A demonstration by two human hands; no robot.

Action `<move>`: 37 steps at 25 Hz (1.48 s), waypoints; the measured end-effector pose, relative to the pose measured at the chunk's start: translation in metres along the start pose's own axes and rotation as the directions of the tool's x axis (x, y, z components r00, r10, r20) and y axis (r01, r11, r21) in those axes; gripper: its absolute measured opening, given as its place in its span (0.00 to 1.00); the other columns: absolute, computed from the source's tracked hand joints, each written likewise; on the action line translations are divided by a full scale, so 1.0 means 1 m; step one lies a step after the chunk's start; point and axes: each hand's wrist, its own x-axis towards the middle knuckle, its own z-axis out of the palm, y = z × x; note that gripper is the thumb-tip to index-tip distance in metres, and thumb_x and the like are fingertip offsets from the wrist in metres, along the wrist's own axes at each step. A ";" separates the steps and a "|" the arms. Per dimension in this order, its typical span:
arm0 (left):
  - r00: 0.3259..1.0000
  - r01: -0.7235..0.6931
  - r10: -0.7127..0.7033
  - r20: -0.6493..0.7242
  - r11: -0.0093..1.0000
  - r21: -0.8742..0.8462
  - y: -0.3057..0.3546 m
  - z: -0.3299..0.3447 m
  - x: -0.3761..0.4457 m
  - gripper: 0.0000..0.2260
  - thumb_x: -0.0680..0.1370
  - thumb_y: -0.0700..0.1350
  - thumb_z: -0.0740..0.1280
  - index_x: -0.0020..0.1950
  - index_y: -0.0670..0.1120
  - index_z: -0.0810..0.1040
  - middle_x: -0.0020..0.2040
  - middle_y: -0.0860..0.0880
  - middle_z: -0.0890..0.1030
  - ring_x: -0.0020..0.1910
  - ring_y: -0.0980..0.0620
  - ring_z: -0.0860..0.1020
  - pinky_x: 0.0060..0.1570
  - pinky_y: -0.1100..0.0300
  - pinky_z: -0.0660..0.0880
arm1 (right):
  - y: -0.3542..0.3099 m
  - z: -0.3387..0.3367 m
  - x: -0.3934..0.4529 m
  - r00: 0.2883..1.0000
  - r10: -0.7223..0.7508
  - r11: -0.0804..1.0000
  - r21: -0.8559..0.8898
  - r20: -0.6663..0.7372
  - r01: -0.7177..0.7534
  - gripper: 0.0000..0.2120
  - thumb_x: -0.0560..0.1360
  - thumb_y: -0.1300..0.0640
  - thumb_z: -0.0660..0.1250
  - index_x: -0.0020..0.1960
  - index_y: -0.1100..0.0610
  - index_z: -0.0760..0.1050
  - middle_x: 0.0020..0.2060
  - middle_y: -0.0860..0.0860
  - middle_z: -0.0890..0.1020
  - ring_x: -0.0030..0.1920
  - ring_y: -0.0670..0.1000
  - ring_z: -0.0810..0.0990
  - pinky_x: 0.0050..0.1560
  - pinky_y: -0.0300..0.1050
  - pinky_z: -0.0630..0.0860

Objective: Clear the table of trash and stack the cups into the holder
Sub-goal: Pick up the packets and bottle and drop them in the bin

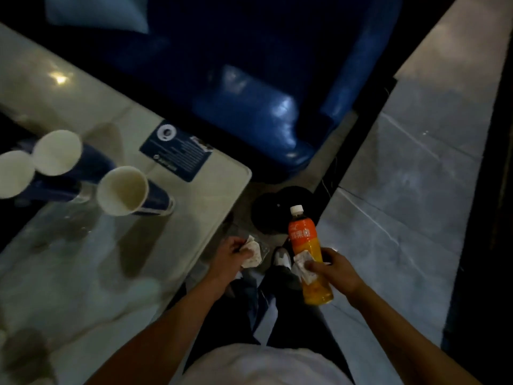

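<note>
Three blue paper cups with white insides stand on the glossy table (194,212) at the left: one near the middle (122,190), one behind it (57,152) and one at the left edge (14,173). My left hand (230,255) is off the table's corner, closed around crumpled white paper and clear wrapping (252,252). My right hand (336,269) grips an orange drink bottle (305,240) with a white cap, plus a crumpled white wrapper (302,263) pressed against it. A dark round bin (266,212) sits on the floor beyond the bottle.
A blue leather armchair (258,112) stands behind the table. A dark blue printed card (177,154) lies on the table near its far edge. Grey floor tiles (416,176) stretch to the right. My legs and a white shoe (281,258) are below.
</note>
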 end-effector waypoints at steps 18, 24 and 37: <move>0.986 0.138 -0.165 0.027 0.893 0.428 -0.087 0.144 0.238 0.15 0.71 0.34 0.72 0.36 0.50 0.71 0.35 0.49 0.76 0.37 0.48 0.75 0.36 0.59 0.70 | 0.121 -0.016 0.234 0.937 0.342 0.916 0.249 -0.069 -0.316 0.29 0.72 0.48 0.73 0.68 0.57 0.70 0.59 0.57 0.80 0.52 0.57 0.81 0.57 0.56 0.78; 0.993 0.103 -0.117 0.005 0.889 0.446 -0.116 0.166 0.321 0.16 0.70 0.36 0.73 0.37 0.52 0.69 0.34 0.51 0.74 0.39 0.48 0.75 0.35 0.60 0.69 | 0.138 -0.006 0.318 0.936 0.333 0.940 0.116 -0.115 -0.321 0.31 0.72 0.45 0.71 0.71 0.55 0.68 0.62 0.58 0.78 0.57 0.59 0.79 0.57 0.51 0.76; 0.996 -0.029 0.077 -0.039 0.728 0.685 -0.142 0.200 0.418 0.13 0.71 0.44 0.73 0.44 0.48 0.69 0.51 0.41 0.81 0.50 0.39 0.79 0.49 0.47 0.78 | 0.135 0.028 0.428 0.910 0.296 0.902 -0.228 -0.292 -0.366 0.31 0.71 0.37 0.68 0.65 0.56 0.71 0.58 0.59 0.79 0.57 0.61 0.79 0.56 0.55 0.77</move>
